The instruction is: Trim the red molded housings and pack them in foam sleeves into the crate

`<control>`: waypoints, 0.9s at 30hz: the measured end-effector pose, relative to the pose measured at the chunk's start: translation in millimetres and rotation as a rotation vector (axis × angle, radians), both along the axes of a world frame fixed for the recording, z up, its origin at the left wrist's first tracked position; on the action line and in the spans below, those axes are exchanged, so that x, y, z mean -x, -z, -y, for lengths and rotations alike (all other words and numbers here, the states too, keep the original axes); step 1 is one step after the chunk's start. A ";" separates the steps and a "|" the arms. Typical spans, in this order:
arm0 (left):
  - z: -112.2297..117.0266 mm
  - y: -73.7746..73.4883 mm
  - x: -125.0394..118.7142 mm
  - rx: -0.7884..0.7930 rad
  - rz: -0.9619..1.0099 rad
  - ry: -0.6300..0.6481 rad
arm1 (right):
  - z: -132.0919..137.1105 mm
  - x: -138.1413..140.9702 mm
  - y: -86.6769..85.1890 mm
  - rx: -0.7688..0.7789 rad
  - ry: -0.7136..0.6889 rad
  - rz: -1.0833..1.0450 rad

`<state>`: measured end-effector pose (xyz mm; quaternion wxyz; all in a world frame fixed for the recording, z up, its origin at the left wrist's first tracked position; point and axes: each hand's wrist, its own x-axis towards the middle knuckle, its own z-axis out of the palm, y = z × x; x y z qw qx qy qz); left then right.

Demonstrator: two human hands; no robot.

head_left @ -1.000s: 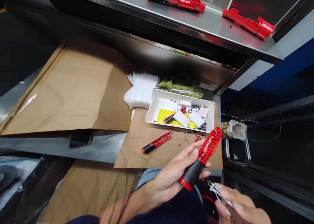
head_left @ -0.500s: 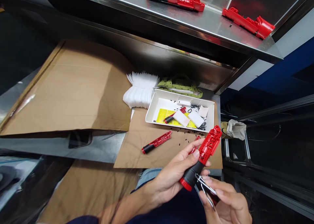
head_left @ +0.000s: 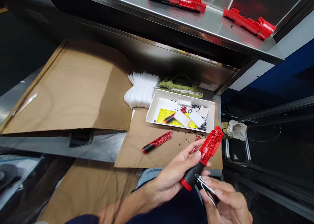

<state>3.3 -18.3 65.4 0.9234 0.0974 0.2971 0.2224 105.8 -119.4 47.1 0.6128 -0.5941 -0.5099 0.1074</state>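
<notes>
My left hand (head_left: 175,171) is closed around a red and black plastic housing (head_left: 208,148), its ribbed open inside facing up and its black end tilted down toward me. In my right hand (head_left: 229,197) are small silver nail clippers (head_left: 207,184), pinched between thumb and fingers with the two arms spread in a V. Their jaw end touches or nearly touches the edge of the black section. Behind my left fingers lies another red piece (head_left: 195,145), partly hidden. A similar red and black housing (head_left: 157,142) rests on the cardboard sheet (head_left: 134,158).
A white tray (head_left: 152,114) holds white blocks, a yellow printed sheet, a housing and small black bits. Behind it are a green pouch (head_left: 180,88) and a white stack of sheets (head_left: 142,89). A large cardboard piece (head_left: 73,89) stands left. Red housings (head_left: 250,22) lie on the metal shelf (head_left: 196,26).
Almost nothing differs. The view has shifted slightly, and the arms of the nail clippers look a little closer together; both hands keep their hold.
</notes>
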 end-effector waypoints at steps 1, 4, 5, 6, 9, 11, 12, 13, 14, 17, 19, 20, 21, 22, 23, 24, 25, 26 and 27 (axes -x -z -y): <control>0.5 0.9 0.2 0.005 0.007 0.006 | 0.0 -1.7 0.7 -0.003 0.001 0.008; 0.5 1.9 -0.4 0.044 0.032 0.000 | 1.2 -12.1 1.9 -0.091 -0.005 0.084; -0.1 1.5 -0.9 0.061 0.034 -0.017 | 1.8 -16.4 1.5 -0.124 -0.012 0.112; -0.8 0.6 -1.5 0.077 0.033 -0.035 | 2.4 -20.3 0.4 -0.132 -0.026 0.130; -3.3 -2.9 -2.6 0.089 0.023 -0.036 | 3.2 -25.8 -4.6 -0.036 -0.082 0.143; -3.9 -4.8 -2.6 0.075 0.019 -0.015 | 2.7 -23.8 -6.7 0.004 -0.102 0.144; -3.8 -5.2 -2.4 0.068 0.018 -0.008 | 2.4 -21.8 -6.7 -0.002 -0.099 0.149; -3.5 -5.2 -2.1 0.061 0.020 -0.008 | 2.3 -19.6 -6.1 -0.010 -0.093 0.152; -3.0 -4.9 -1.7 0.055 0.026 -0.011 | 2.4 -17.5 -4.8 -0.011 -0.084 0.147; -1.9 -2.1 -0.5 0.034 0.054 -0.017 | 3.9 -13.0 0.8 -0.005 -0.046 0.096; -1.6 0.3 -0.1 0.025 0.066 -0.020 | 4.7 -10.6 4.1 -0.013 -0.052 0.077; -1.6 1.3 0.0 0.021 0.069 -0.019 | 4.8 -9.0 5.3 -0.017 -0.050 0.066; -1.6 2.2 0.0 0.019 0.069 -0.018 | 4.6 -7.0 6.0 -0.017 -0.043 0.047; -1.6 2.9 -0.1 0.017 0.067 -0.016 | 4.1 -4.5 6.4 -0.016 -0.023 0.021; -1.4 3.5 -0.2 0.016 0.063 -0.010 | 3.5 -1.8 6.4 -0.013 0.008 -0.012; -1.2 3.9 -0.3 0.015 0.058 -0.004 | 2.8 0.9 6.1 -0.009 0.041 -0.044; -1.0 4.2 -0.4 0.015 0.052 0.001 | 2.4 3.0 5.4 -0.004 0.060 -0.066; -0.7 4.4 -0.5 0.015 0.050 0.009 | 2.2 4.4 4.4 0.001 0.067 -0.077; -0.6 4.5 -0.6 0.020 0.051 0.011 | 2.6 4.7 3.1 0.006 0.066 -0.085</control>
